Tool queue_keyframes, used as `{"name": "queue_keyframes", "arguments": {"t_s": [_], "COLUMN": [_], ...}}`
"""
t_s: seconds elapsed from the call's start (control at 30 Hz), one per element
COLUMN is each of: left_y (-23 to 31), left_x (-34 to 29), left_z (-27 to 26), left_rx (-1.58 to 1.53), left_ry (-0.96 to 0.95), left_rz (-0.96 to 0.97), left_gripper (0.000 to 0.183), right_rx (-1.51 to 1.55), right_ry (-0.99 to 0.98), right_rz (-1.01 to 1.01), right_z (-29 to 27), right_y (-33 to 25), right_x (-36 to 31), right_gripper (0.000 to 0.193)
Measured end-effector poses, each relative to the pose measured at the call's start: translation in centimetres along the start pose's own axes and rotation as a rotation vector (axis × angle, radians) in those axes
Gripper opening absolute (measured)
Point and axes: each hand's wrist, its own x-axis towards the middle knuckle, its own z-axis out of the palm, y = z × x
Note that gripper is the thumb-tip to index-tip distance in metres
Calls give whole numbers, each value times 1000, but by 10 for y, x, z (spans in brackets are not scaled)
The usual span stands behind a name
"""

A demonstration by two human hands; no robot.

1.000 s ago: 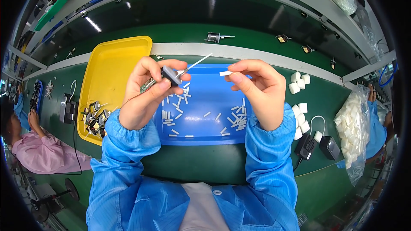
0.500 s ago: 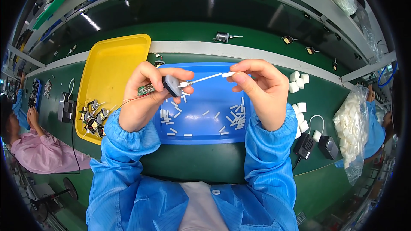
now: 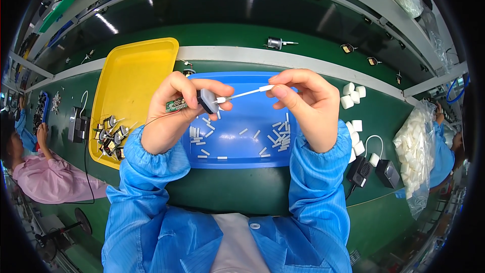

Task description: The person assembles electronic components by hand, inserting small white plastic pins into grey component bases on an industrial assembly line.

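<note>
My left hand (image 3: 169, 121) is closed on a small motor assembly (image 3: 207, 101). The part has a dark round body with a grey disc face, a green circuit board and a long thin white shaft pointing right. At the shaft's far tip, my right hand (image 3: 312, 105) pinches a short white tube (image 3: 266, 88) between thumb and forefinger. Tube and shaft lie in one line; how far the tube sits over the tip cannot be seen. Both hands are above a blue tray (image 3: 237, 163) holding many loose white tubes (image 3: 280, 139).
A yellow tray (image 3: 139, 71) at the left carries several similar motor assemblies (image 3: 108, 136). White foam-like blocks (image 3: 347, 102), black boxes (image 3: 359, 172) and a clear bag of blocks (image 3: 417, 146) stand right. Beyond a pale rail, motors (image 3: 275, 43) lie on a green belt. A co-worker in pink (image 3: 55, 174) sits left.
The white tube has tilted into line with the shaft and now meets its tip. My left hand has shifted slightly right with the motor assembly. Motors on the belt have moved right.
</note>
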Motion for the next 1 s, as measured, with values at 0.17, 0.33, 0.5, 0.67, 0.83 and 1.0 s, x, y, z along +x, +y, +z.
{"name": "queue_keyframes", "arguments": {"t_s": [0.17, 0.33, 0.5, 0.67, 0.83, 1.0], "left_y": [4, 3, 6, -4, -44, -125], "left_x": [7, 6, 12, 22, 57, 128], "left_z": [24, 16, 22, 23, 6, -73], "left_rx": [87, 535, 575, 760, 897, 809], "left_ry": [67, 24, -52, -67, -29, 238], "left_rz": [-85, -101, -98, 80, 120, -298], "left_gripper": [26, 48, 43, 40, 30, 18], "right_rx": [-39, -61, -221, -392, -754, -996], "right_ry": [-57, -39, -44, -36, 235, 263], "right_rz": [48, -41, -72, -119, -291, -135], "right_z": [3, 5, 5, 1, -10, -27], "right_y": [2, 3, -3, 4, 24, 40], "right_x": [-3, -5, -4, 2, 17, 19], "right_gripper": [12, 10, 9, 16, 28, 15]}}
